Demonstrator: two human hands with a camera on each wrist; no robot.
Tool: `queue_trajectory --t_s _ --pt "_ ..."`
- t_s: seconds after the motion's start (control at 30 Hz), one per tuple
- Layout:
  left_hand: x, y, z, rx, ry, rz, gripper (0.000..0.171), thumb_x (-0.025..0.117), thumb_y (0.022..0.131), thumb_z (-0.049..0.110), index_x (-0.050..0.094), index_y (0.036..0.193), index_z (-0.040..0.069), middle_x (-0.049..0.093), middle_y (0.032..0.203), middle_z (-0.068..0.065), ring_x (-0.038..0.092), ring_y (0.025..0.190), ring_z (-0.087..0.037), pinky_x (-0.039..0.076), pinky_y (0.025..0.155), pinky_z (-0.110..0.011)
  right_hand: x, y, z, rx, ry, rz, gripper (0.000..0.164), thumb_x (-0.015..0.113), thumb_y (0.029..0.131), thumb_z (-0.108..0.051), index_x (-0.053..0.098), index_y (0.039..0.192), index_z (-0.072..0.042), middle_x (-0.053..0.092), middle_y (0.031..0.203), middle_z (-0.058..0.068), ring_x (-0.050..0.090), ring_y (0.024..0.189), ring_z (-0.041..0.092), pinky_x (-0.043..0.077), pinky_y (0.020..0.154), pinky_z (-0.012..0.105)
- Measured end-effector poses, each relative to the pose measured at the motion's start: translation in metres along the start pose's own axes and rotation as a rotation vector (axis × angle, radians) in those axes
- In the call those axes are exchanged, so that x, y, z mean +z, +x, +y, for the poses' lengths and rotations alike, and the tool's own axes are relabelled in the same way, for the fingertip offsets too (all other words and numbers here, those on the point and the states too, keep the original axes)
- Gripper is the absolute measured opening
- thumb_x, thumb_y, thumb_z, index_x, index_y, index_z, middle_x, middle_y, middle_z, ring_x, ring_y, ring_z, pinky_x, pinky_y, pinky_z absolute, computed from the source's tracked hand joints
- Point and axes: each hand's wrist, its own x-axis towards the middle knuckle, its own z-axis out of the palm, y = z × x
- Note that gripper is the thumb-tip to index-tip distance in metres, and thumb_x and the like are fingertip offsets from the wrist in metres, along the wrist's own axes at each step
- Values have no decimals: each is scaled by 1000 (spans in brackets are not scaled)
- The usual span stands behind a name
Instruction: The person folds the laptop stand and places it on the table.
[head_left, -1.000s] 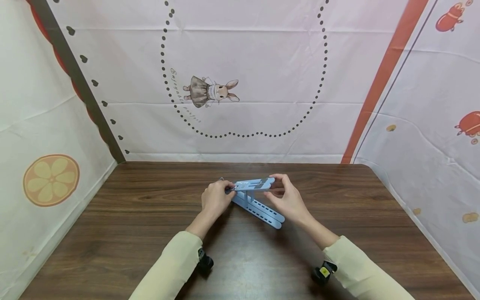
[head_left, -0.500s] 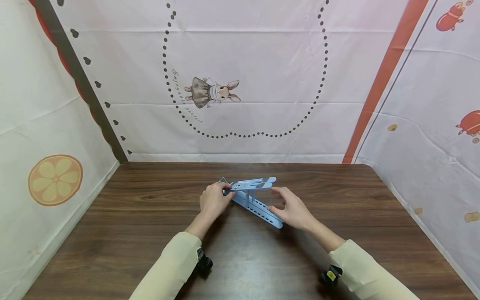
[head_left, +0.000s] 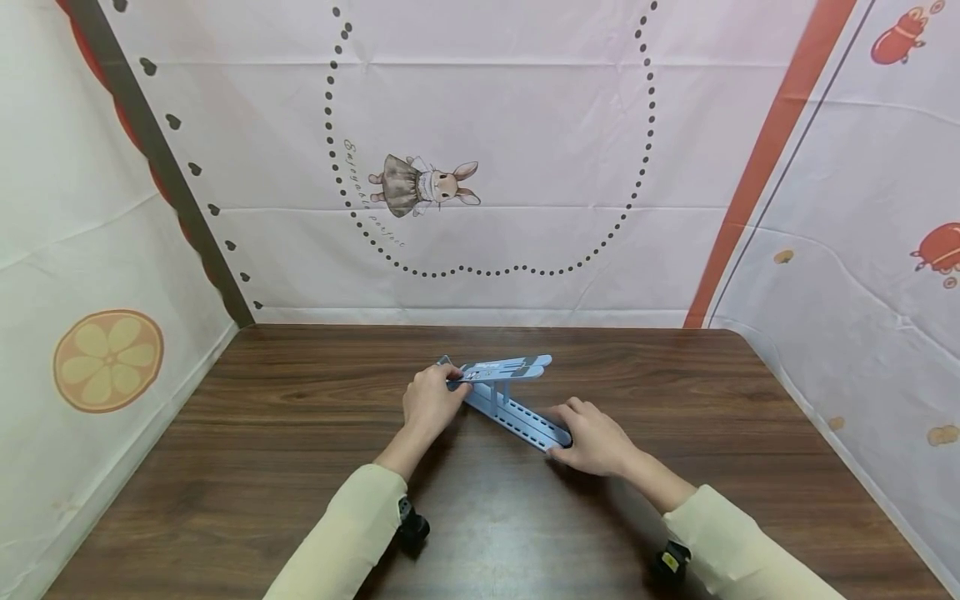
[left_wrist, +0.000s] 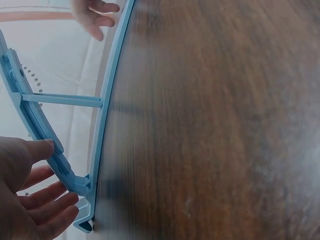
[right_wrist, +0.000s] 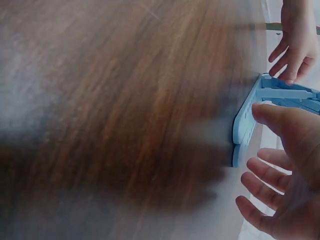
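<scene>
A light blue folding laptop stand stands open on the table. Two slotted rails form its base, and its upper plate slants up on short struts. The left hand pinches that plate near the hinge end. From the left wrist view, the left thumb lies on the plate's arm, with the fingers on its other side. At the near right end of the base, the right hand has its thumb and fingers on either side of the rails. In the right wrist view these fingers look slightly spread; firm contact is unclear.
The dark wood table runs back to a white printed cloth, and more cloth hangs at both sides. A black camera is strapped on each wrist, beside the pale sleeves.
From the raised edge of the upper plate, the right hand has come down to the base's near end. The left hand keeps its hold, nearly still. The base rails now look closer together.
</scene>
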Motion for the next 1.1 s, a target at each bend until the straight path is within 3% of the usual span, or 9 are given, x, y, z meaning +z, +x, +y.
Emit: queue_trajectory --t_s 0.3,0.67,1.1 --pt "0 -1 0 0 -25 -2 24 71 79 31 70 97 16 69 98 -3 65 82 -22 50 61 -37 4 -3 3 -27 -27 -21 46 76 73 -26 62 110 -3 56 92 4 48 75 12 41 60 25" --pt "0 1 3 4 -26 -15 23 71 79 30 69 95 14 69 94 -4 61 74 -17 48 57 -33 6 -3 3 -38 -10 0 43 77 72 -23 63 107 -3 56 91 5 47 73 11 41 58 23" --pt "4 6 2 17 -45 -15 24 72 78 30 70 95 15 69 97 -3 64 84 -21 51 66 -37 8 -6 0 -20 -4 13 44 77 71 -28 63 106 -4 53 86 3 43 68 9 37 54 19"
